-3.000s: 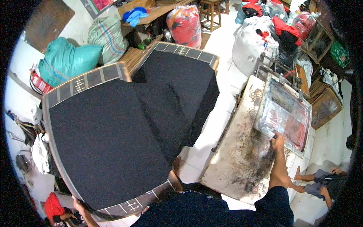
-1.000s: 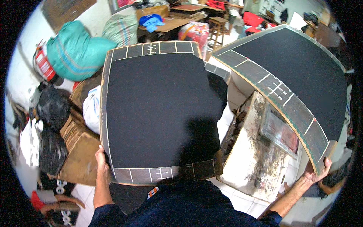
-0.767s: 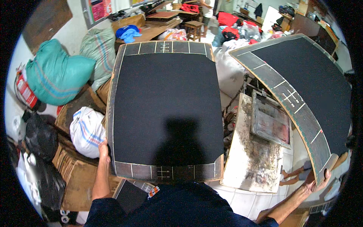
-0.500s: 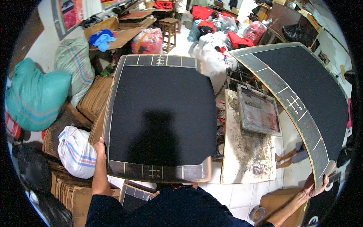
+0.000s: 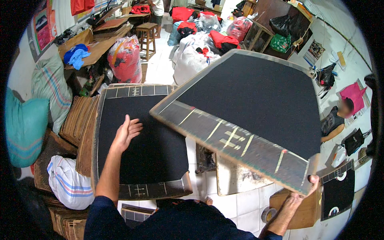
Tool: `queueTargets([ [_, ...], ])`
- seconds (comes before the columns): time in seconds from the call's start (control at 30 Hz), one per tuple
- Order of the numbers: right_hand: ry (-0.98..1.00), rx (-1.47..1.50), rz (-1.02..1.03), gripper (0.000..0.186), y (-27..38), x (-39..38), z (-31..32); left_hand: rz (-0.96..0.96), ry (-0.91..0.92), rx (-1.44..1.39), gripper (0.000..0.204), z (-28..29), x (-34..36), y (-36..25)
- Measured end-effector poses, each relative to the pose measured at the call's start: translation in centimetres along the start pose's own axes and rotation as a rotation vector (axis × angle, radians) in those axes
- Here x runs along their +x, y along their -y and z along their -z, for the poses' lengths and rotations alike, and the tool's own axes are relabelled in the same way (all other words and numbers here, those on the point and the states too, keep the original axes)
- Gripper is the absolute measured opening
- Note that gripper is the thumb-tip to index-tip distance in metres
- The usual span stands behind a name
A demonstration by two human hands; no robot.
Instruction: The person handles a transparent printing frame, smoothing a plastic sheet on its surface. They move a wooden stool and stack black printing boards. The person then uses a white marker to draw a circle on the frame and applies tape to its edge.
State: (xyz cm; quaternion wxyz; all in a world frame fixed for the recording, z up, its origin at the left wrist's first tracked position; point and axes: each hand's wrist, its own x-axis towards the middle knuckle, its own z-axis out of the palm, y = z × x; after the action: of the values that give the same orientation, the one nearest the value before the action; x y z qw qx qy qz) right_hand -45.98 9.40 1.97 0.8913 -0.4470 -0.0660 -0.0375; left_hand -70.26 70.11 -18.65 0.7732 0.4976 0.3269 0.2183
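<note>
A board with black fabric and a lined grey border (image 5: 141, 89) lies at centre left on stacked boards. My left hand (image 5: 128, 130) is raised over its fabric, fingers apart, nothing held. My right hand (image 5: 304, 188) grips the lower right corner of a second black-fabric board (image 5: 252, 104), tilted and lifted so that it overlaps the first board's right part from above. A pale stained flat panel (image 5: 232, 176) is partly hidden beneath the lifted board.
Striped sacks (image 5: 69, 182) and stacked brown boards (image 5: 76, 124) stand left. Bags of red and white items (image 5: 194, 54) and a wooden stool (image 5: 146, 28) are at the back. A co-worker (image 5: 334, 120) is at right. A cardboard box (image 5: 294, 214) sits lower right.
My left hand has let go of the left board's edge and risen over its fabric. The right board has swung leftward in my right hand, toward the left board. The view has turned rightward.
</note>
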Motion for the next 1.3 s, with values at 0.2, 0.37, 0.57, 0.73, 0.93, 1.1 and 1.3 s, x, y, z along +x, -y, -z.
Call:
queueTargets([
  [0.2,0.351,0.086,-0.351,0.079,-6.0,4.7,0.6,0.356,0.135,0.078,0.05,-3.1,-2.8,-0.2],
  [0.37,0.56,-0.041,-0.625,0.09,-12.0,11.9,6.3,0.695,0.458,-0.774,0.068,-2.3,-12.1,4.6],
  [0.57,0.79,-0.494,-0.902,0.055,-20.0,20.4,13.5,0.029,-1.145,0.092,0.05,-15.9,-28.4,14.9],
  [0.73,1.443,-0.477,-1.131,0.047,-30.1,29.1,15.3,-0.182,-1.389,-0.074,0.046,-25.5,-42.5,21.2],
  [0.93,1.118,-1.505,0.516,0.07,-38.2,38.9,21.9,-0.282,-1.578,-0.055,0.044,-35.4,-53.2,26.6],
  [1.1,1.189,-1.585,0.346,0.058,-41.9,42.9,24.0,-0.385,-1.61,-0.059,0.042,-38.6,-56.9,30.5],
  [1.3,1.242,-1.728,0.35,0.052,-41.8,45.8,22.4,-0.301,-1.603,-0.06,0.038,-36.5,-58.3,32.5],
])
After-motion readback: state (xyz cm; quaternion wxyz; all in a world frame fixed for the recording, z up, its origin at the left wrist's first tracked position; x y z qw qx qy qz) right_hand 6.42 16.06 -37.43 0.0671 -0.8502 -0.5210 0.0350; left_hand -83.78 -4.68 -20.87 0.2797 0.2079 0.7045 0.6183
